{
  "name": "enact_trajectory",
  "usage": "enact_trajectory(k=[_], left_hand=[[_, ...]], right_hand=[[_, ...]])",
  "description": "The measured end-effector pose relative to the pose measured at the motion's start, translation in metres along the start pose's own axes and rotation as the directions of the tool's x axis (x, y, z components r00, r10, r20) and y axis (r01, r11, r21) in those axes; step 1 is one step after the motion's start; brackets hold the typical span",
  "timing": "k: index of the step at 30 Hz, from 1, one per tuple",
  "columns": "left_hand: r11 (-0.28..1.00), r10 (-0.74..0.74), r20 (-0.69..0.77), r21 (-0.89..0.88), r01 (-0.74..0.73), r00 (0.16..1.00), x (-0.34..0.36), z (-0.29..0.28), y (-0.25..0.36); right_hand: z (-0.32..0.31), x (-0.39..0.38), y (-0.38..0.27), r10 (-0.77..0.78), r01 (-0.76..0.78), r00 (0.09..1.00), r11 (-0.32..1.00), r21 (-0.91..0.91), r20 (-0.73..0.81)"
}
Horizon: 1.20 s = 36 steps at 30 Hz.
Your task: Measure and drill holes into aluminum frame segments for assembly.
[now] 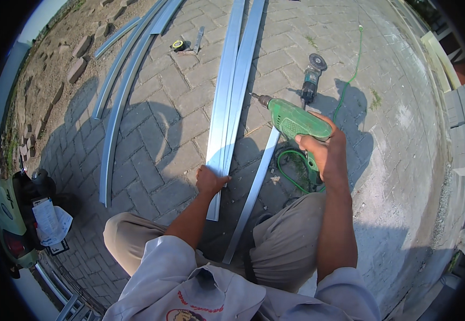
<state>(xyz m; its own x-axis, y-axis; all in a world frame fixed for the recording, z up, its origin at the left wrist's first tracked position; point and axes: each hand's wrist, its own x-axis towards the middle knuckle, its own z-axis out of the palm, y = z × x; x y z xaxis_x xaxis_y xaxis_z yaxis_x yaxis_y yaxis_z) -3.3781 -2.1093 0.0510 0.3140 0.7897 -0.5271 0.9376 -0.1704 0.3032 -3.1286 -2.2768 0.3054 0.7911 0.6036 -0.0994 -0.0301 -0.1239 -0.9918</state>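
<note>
My right hand (327, 148) is closed around the handle of a green power drill (292, 119), held up above the paving with its bit pointing left toward two long silver metal channels (226, 112). These channels lie side by side and touch near their closer ends. There my left hand (211, 180) grips the left channel, thumb across the top and fingers over its left side. A narrower metal strip (254, 190) lies beside them, running down between my knees. The drill's green cord (286, 176) loops below its handle.
An angle grinder (311, 83) rests on the pavers beyond the drill. A tape measure (178, 46) and a small metal plate (199, 40) lie further off. More metal channels (119, 117) stretch along the left. A parked motorbike (15, 224) stands at the far left.
</note>
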Motion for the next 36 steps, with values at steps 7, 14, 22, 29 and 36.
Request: enact_trajectory(k=[7, 14, 22, 29, 36], left_hand=[[0.999, -0.002, -0.033, 0.037, 0.003, 0.999, -0.002, -0.01, -0.003], [0.997, -0.044, -0.036, 0.061, 0.046, 0.998, -0.007, 0.004, -0.002], [0.992, 0.106, -0.084, -0.059, -0.111, 0.991, 0.008, -0.007, -0.017], [0.99, 0.109, 0.026, -0.093, -0.106, 0.994, 0.027, -0.006, -0.033], [0.993, 0.089, 0.084, -0.081, -0.082, 0.993, 0.029, -0.008, -0.03]], right_hand=[[0.015, 0.001, -0.017, 0.025, 0.015, 0.988, 0.965, 0.261, -0.15], [0.015, 0.003, -0.007, -0.003, 0.037, 0.988, 0.976, 0.213, -0.156], [0.022, 0.009, -0.014, -0.014, 0.054, 0.986, 0.969, 0.239, -0.167], [0.025, 0.009, -0.007, -0.079, 0.102, 0.985, 0.985, 0.141, -0.156], [0.022, -0.001, -0.009, -0.112, 0.117, 0.988, 0.992, 0.045, -0.104]])
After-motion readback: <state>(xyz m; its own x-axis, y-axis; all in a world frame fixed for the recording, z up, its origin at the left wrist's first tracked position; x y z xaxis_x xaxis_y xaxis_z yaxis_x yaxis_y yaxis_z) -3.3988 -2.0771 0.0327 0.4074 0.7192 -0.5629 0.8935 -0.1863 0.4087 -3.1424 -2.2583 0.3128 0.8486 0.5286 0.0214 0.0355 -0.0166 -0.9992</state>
